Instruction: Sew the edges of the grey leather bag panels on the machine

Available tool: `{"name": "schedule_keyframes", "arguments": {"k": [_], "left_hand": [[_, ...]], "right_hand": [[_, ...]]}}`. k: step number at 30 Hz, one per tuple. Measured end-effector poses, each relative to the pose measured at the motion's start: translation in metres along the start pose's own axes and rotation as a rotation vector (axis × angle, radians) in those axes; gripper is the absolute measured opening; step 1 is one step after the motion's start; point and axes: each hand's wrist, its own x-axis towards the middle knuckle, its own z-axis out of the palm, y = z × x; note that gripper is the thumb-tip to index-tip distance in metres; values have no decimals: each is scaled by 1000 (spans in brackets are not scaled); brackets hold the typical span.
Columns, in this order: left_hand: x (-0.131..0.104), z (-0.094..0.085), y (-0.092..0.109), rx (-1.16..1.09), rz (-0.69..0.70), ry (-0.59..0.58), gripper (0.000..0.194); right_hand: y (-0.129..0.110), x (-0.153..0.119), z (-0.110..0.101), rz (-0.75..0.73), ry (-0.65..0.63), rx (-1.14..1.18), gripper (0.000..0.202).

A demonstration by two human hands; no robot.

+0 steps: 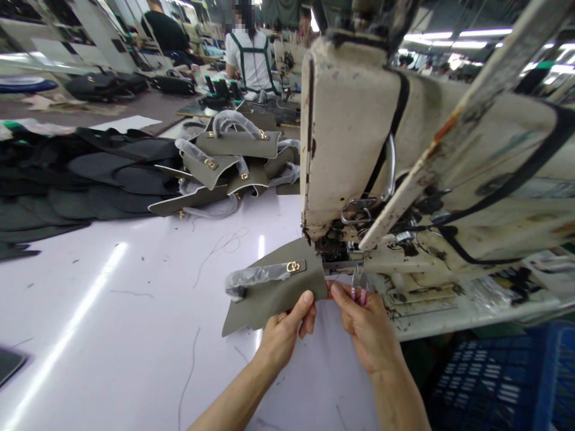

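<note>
1. Clamped between thumb and fingers of the left hand point(284, 335), in the head view, is the near edge of a grey-green panel point(269, 305); the thumb lies on top, the other fingers curl below.
2. Folded around small snips point(362, 294) with pinkish handles, the right hand point(366, 329) has its thumb and forefinger tips at the panel's right edge; the blades point away from the person.
3. The panel sits over the white tabletop point(135, 335), just beside the lower end of a worn, cream-coloured sewing machine point(350, 126). Whether its far corner touches the machine cannot be told.
4. On the panel is a handle point(258, 276) wrapped in clear plastic, with a gold-coloured fitting point(293, 267) at its right end.
5. Beyond it lies a heap of similar panels point(238, 145) with wrapped handles; left of that, overlapping dark pieces point(103, 173).
6. Loose threads point(193, 365) lie on the tabletop. A blue basket point(545, 383) stands at lower right, and a person in a white top point(249, 63) is farther back.
</note>
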Motion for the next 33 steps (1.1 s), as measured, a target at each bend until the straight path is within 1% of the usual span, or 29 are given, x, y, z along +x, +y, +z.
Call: {"name": "schedule_keyframes", "arguments": {"k": [3, 8, 10, 11, 12, 14, 15, 16, 18, 19, 20, 21, 22, 24, 25, 26, 28, 30, 33], "left_hand": [[0, 1, 0, -12, -1, 6, 44], [1, 5, -3, -12, -25, 28, 51], [-3, 6, 2, 27, -54, 38, 55], [-8, 6, 6, 56, -86, 21, 55], [-15, 5, 12, 85, -131, -24, 54], [-33, -1, 26, 161, -206, -150, 49], [-43, -7, 33, 229, -182, -174, 47], [-52, -14, 38, 336, -85, -131, 45], [-62, -31, 45, 640, 274, 121, 33], [-62, -40, 46, 797, 442, 221, 23], [-59, -49, 46, 938, 560, 273, 16], [-52, -55, 45, 1061, 607, 269, 18], [-43, -60, 45, 1155, 604, 236, 27], [-20, -63, 47, 1265, 539, 152, 45], [-9, -61, 51, 1289, 524, 114, 52], [2, -58, 57, 1304, 538, 76, 58], [19, -49, 73, 1329, 620, 1, 65], [31, -38, 92, 1369, 677, -60, 59], [40, -25, 111, 1420, 659, -88, 42]], "right_hand": [[2, -4, 4, -25, 22, -56, 37], [3, -7, 18, -212, 62, -318, 32], [7, -6, 23, -266, 113, -340, 36], [9, -5, 24, -277, 131, -323, 39], [11, -4, 24, -275, 142, -296, 40], [15, -2, 24, -250, 156, -240, 42], [17, -1, 23, -232, 155, -215, 42], [19, -1, 23, -218, 154, -186, 43], [21, 0, 22, -199, 135, -101, 44], [22, 1, 22, -185, 117, -51, 44], [23, 1, 23, -169, 99, -4, 44], [23, 2, 23, -155, 90, 37, 44], [24, 2, 24, -141, 82, 70, 44], [26, 4, 24, -116, 74, 115, 44], [27, 5, 24, -105, 72, 129, 44], [29, 6, 23, -99, 69, 135, 43], [33, 7, 22, -117, 81, 110, 44], [36, 8, 21, -168, 111, 42, 44], [39, 8, 21, -251, 135, -74, 45]]}}
